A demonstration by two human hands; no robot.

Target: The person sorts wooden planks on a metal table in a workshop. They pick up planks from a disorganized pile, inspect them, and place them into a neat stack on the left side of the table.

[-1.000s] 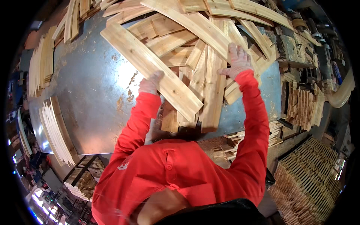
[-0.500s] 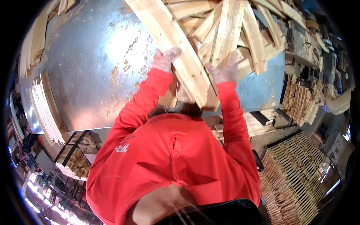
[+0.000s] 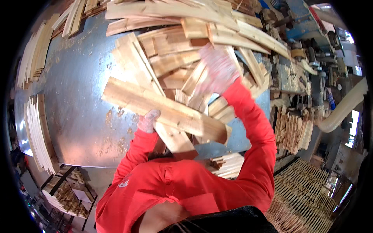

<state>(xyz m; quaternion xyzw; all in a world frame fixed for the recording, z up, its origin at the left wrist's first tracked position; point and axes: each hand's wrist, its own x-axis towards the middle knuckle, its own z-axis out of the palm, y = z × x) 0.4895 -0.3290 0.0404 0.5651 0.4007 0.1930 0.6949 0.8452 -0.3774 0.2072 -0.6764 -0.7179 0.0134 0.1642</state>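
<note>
My left hand (image 3: 147,121) grips a wooden board (image 3: 165,110) from its near side, thumb on top. The board lies slantwise across the heap, its right end toward my body. Under it, another plank (image 3: 175,139) points at my waist. My right hand (image 3: 218,70), in a pale dusty glove and blurred by motion, is stretched out over the pile of boards (image 3: 175,62) with thumb and fingers apart. Nothing shows in its grasp. Loose planks lie crisscrossed beneath it.
A metal table (image 3: 77,116) with wood dust carries the boards. Stacked strips (image 3: 40,136) line its left edge. On the right are machinery (image 3: 301,23), a pale hose (image 3: 345,106), stacked wood (image 3: 293,130) and a slatted stack (image 3: 303,194). Bundled wood (image 3: 66,194) sits below left.
The board in my left hand has swung from steep to flatter, its far end now leftward. My right hand has moved up and left over the pile. The view has shifted, showing more far boards.
</note>
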